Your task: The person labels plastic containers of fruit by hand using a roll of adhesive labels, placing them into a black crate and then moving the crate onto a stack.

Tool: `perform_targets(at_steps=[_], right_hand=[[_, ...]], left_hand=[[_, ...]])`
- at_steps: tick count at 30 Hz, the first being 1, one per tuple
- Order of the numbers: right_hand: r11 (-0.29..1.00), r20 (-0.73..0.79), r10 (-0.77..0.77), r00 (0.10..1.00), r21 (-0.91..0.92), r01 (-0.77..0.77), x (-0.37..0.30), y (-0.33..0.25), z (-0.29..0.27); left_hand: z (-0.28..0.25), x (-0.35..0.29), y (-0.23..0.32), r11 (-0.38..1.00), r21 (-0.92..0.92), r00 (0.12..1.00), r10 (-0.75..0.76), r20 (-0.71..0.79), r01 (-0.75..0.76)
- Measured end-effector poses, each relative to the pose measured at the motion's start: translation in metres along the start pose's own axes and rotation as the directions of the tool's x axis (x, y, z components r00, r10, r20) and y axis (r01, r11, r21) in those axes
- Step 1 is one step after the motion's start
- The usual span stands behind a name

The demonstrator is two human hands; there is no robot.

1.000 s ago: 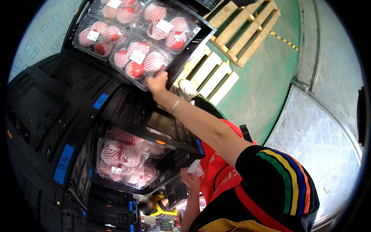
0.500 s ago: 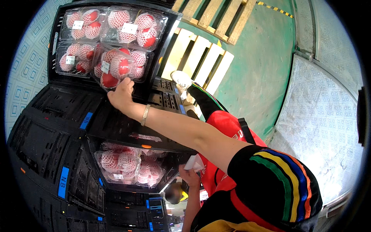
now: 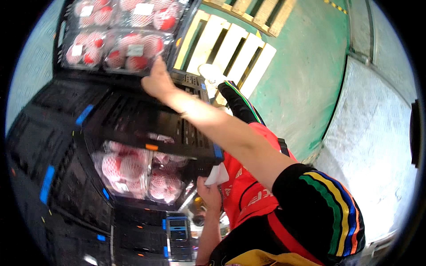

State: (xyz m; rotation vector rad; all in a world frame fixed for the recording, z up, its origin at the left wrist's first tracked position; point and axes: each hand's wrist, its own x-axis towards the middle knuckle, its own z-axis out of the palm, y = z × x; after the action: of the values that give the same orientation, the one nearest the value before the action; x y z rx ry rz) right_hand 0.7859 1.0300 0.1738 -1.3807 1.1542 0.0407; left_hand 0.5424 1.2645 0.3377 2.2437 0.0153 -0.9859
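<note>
My right hand (image 3: 158, 83) reaches to the top crate, fingertips against the near right corner of a clear plastic fruit pack (image 3: 135, 50). Its thumb stands apart from the fingers, and no grip shows. The pack lies flat and holds red round fruits in white foam nets, with a pale label on the lid. Other such packs (image 3: 88, 49) lie beside and behind it in the black crate (image 3: 71, 73). Low down, close to my red apron (image 3: 242, 188), my left hand (image 3: 209, 193) is closed on a folded white paper (image 3: 217, 174).
Below stands another black crate (image 3: 133, 128) with more fruit packs (image 3: 126, 170) inside. Several black crates with blue tags (image 3: 47, 184) are stacked at the left. Wooden pallets (image 3: 230, 44) lie on the green floor (image 3: 301, 80), near my white shoe (image 3: 209, 73).
The fruit pack, tilted under my right hand before, now lies level in the crate. That hand has slid right along its edge. The view has shifted; my left hand keeps the paper.
</note>
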Motion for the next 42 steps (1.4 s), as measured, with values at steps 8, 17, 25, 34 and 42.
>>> perform_targets(at_steps=[8, 17, 25, 34, 42], right_hand=[[0.921, 0.621, -0.353, 0.700, 0.362, 0.144, -0.192, -0.012, -0.095], [0.959, 0.865, -0.167, 0.472, 0.031, 0.281, -0.341, 0.004, -0.056], [0.988, 0.841, -0.019, 0.541, -0.068, 0.140, -0.359, 0.029, -0.028], [0.876, 0.612, -0.315, 0.725, -0.106, 0.470, -0.282, 0.016, -0.030], [0.526, 0.622, -0.395, 0.676, -0.450, 0.722, -0.196, 0.067, 0.006]], left_hand=[[-0.047, -0.018, 0.004, 0.966, -0.246, 0.990, -0.104, -0.094, 0.078], [-0.114, -0.052, -0.040, 0.895, -0.359, 0.920, 0.124, -0.373, -0.266], [-0.104, -0.051, -0.086, 0.800, -0.546, 0.886, -0.040, -0.462, -0.249], [-0.060, 0.039, -0.122, 0.861, -0.464, 0.920, 0.012, -0.393, -0.209], [-0.035, 0.103, -0.119, 0.603, -0.780, 0.986, -0.089, 0.140, 0.165]])
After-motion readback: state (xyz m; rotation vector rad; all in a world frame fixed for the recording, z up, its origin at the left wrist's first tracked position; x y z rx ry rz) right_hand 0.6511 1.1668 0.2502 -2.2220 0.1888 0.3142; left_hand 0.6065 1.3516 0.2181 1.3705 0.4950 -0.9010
